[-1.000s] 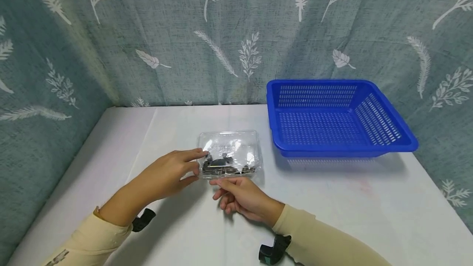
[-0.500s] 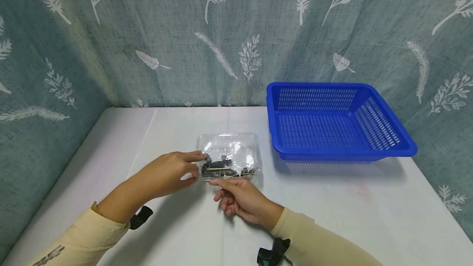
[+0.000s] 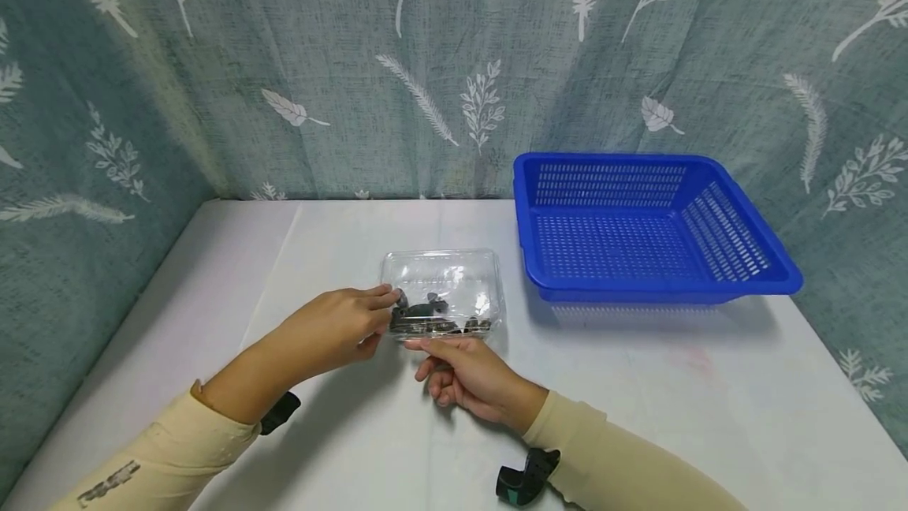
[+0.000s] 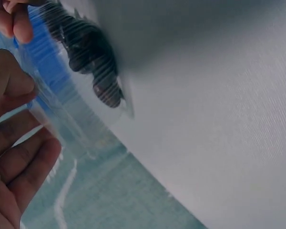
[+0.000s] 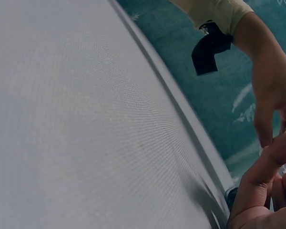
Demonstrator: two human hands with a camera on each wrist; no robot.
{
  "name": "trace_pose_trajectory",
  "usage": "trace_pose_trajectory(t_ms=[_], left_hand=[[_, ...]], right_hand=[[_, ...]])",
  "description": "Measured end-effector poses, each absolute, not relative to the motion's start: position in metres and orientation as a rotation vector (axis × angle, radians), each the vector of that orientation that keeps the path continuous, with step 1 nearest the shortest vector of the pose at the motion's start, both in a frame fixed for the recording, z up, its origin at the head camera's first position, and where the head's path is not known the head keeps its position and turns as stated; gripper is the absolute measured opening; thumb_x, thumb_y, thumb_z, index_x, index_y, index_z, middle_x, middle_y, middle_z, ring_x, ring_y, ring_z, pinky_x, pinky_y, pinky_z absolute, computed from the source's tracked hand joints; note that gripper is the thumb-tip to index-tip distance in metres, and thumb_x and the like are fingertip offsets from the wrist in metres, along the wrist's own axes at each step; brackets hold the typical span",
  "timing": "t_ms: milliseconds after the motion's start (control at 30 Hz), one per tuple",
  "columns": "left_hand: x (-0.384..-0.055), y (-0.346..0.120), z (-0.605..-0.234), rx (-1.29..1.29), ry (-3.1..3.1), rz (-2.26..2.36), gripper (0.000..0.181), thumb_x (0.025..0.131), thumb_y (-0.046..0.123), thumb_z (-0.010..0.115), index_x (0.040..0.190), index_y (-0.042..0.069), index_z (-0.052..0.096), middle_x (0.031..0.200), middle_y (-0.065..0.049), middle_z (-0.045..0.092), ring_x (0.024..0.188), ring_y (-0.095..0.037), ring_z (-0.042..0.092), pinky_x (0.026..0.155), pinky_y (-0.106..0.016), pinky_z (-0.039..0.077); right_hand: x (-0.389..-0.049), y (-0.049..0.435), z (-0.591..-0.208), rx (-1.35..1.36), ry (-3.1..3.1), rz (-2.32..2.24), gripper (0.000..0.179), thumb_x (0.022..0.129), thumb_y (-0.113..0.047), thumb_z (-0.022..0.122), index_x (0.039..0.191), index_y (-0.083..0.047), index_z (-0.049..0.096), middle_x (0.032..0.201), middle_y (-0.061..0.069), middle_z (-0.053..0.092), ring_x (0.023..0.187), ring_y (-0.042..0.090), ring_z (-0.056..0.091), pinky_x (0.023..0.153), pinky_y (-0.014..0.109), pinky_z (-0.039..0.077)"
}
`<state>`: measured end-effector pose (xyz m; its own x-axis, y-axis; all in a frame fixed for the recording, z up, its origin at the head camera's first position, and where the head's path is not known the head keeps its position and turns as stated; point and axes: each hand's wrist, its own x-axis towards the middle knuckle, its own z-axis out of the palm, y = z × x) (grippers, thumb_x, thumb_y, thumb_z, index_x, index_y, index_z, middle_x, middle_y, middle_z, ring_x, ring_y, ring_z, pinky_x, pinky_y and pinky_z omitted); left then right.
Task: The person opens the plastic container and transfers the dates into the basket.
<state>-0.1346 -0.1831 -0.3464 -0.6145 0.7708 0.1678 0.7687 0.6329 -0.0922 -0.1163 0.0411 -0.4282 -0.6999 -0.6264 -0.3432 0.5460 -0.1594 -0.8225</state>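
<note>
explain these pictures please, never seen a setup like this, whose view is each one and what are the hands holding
There is no machine here: a person works with two bare hands. The wide picture comes from a camera worn on the head, looking forward and down. The other two come from black cameras worn on the wrists. A white table carries a blue plastic basket, with a leaf-patterned curtain behind. The left hand pinches the left side of a clear plastic box with small dark items inside. The right hand is at the box's front edge; whether it grips too is hard to tell.
</note>
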Motion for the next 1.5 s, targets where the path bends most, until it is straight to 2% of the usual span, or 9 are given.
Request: trace_pose_trajectory(t_ms=[100, 300, 567, 833, 967, 1133, 1267, 1367, 1500], left_hand=[[-0.134, -0.183, -0.347, -1.254, -2.661, -0.003, 0.025, 0.074, -0.001, 0.076, 0.066, 0.011, 0.056, 0.119, -0.017, 0.072, 0.113, -0.029, 0.069, 0.060, -0.028, 0.051], [-0.134, -0.181, -0.349, -1.268, -2.652, -0.018, 0.028, 0.071, -0.005, 0.072, 0.064, 0.011, 0.050, 0.117, -0.017, 0.073, 0.113, -0.028, 0.069, 0.055, -0.024, 0.041], [-0.137, -0.183, -0.351, -1.238, -2.707, -0.105, 0.029, 0.072, -0.003, 0.073, 0.064, 0.013, 0.050, 0.120, -0.018, 0.071, 0.110, -0.030, 0.070, 0.054, -0.021, 0.038], [-0.140, -0.185, -0.350, -1.245, -2.744, -0.167, 0.027, 0.071, -0.001, 0.078, 0.068, 0.015, 0.055, 0.123, -0.020, 0.070, 0.078, -0.023, 0.071, 0.055, -0.021, 0.043], [-0.140, -0.187, -0.348, -1.254, -2.763, -0.207, 0.025, 0.072, 0.000, 0.077, 0.071, 0.015, 0.058, 0.125, -0.021, 0.069, 0.061, -0.012, 0.062, 0.054, -0.020, 0.041], [-0.139, -0.188, -0.344, -1.251, -2.778, -0.237, 0.025, 0.073, 0.000, 0.077, 0.072, 0.016, 0.058, 0.126, -0.020, 0.068, 0.054, -0.004, 0.050, 0.054, -0.020, 0.040], [-0.137, -0.188, -0.344, -1.210, -2.773, -0.219, 0.028, 0.074, 0.001, 0.078, 0.070, 0.017, 0.056, 0.126, -0.017, 0.069, 0.062, -0.015, 0.063, 0.053, -0.019, 0.037], [-0.135, -0.188, -0.348, -1.168, -2.754, -0.237, 0.028, 0.074, 0.001, 0.078, 0.070, 0.016, 0.055, 0.127, -0.015, 0.069, 0.087, -0.024, 0.073, 0.052, -0.018, 0.036], [-0.132, -0.188, -0.356, -1.138, -2.691, -0.255, 0.024, 0.076, 0.001, 0.074, 0.071, 0.014, 0.055, 0.126, -0.014, 0.070, 0.114, -0.027, 0.068, 0.055, -0.020, 0.043]], right_hand=[[-0.116, 0.041, -0.427, -0.094, 1.322, -1.932, 0.046, 0.104, -0.029, 0.052, 0.141, -0.001, 0.054, 0.080, -0.002, 0.065, 0.055, 0.003, 0.056, 0.048, 0.016, 0.044], [-0.115, 0.041, -0.426, -0.084, 1.323, -1.922, 0.046, 0.104, -0.028, 0.052, 0.141, -0.001, 0.054, 0.080, -0.002, 0.065, 0.054, 0.003, 0.056, 0.048, 0.016, 0.045], [-0.115, 0.042, -0.425, -0.098, 1.348, -1.912, 0.045, 0.104, -0.028, 0.052, 0.141, -0.002, 0.054, 0.080, -0.002, 0.064, 0.055, 0.003, 0.055, 0.048, 0.015, 0.045], [-0.116, 0.043, -0.426, -0.111, 1.340, -1.914, 0.045, 0.105, -0.028, 0.052, 0.142, -0.002, 0.054, 0.081, -0.002, 0.064, 0.054, 0.003, 0.055, 0.047, 0.015, 0.045], [-0.117, 0.043, -0.426, -0.112, 1.337, -1.914, 0.045, 0.104, -0.028, 0.053, 0.141, -0.002, 0.055, 0.081, -0.002, 0.064, 0.054, 0.003, 0.056, 0.047, 0.015, 0.045], [-0.116, 0.042, -0.424, -0.116, 1.339, -1.910, 0.045, 0.104, -0.027, 0.053, 0.141, -0.002, 0.055, 0.081, -0.002, 0.064, 0.054, 0.003, 0.056, 0.047, 0.015, 0.045], [-0.116, 0.041, -0.423, -0.117, 1.343, -1.911, 0.046, 0.104, -0.028, 0.053, 0.141, -0.001, 0.054, 0.081, -0.002, 0.064, 0.054, 0.003, 0.056, 0.047, 0.015, 0.046], [-0.116, 0.041, -0.423, -0.113, 1.347, -1.906, 0.046, 0.105, -0.027, 0.052, 0.140, 0.001, 0.054, 0.080, -0.002, 0.064, 0.053, 0.003, 0.056, 0.047, 0.015, 0.045], [-0.117, 0.051, -0.424, -0.097, 1.361, -1.879, 0.046, 0.103, -0.028, 0.054, 0.133, 0.006, 0.057, 0.078, -0.002, 0.064, 0.053, 0.002, 0.056, 0.045, 0.015, 0.044]])
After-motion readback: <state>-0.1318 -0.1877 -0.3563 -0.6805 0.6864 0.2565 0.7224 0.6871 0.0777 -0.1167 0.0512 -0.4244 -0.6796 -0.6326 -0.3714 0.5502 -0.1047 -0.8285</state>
